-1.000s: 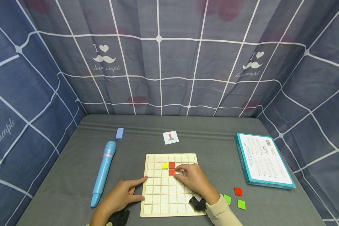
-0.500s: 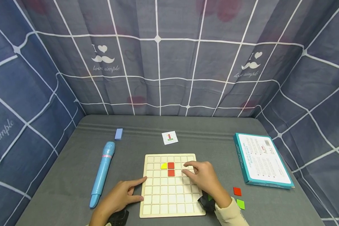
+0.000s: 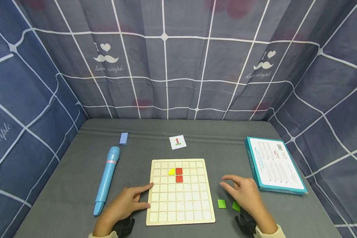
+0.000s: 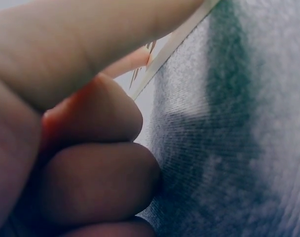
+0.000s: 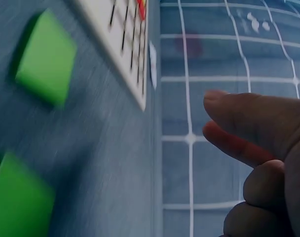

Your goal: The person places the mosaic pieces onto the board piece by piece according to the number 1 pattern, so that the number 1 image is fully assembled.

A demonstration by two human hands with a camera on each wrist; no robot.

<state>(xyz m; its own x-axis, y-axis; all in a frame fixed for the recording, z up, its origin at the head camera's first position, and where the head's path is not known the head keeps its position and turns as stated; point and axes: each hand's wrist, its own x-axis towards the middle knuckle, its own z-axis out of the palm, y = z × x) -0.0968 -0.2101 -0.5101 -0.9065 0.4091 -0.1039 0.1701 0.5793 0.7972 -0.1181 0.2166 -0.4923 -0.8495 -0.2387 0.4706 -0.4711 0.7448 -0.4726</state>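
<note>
My left hand [image 3: 126, 201] touches the left edge of a pale wooden grid board [image 3: 178, 205] with its extended index finger and thumb; the other fingers are curled under. On the board sit a yellow tile [image 3: 171, 171] with a cut corner, a red tile [image 3: 178, 171] beside it and another red tile [image 3: 179, 178] below. My right hand [image 3: 245, 191] is over the table right of the board, thumb and index finger apart with nothing between them. Near it lie a green tile [image 3: 221, 204] and a second green tile [image 3: 236, 206], partly covered by the hand.
A small pattern card [image 3: 177, 142] lies behind the board. To the left are a light blue pen-shaped case [image 3: 106, 181] and a small blue block [image 3: 123, 138]. A teal and white box [image 3: 276, 163] stands at the right. Gridded curtains [image 3: 184, 59] surround the table.
My right hand has moved away from the red tiles on the board to the right, over the loose tiles, hiding some of them. My left hand stays at the board's edge.
</note>
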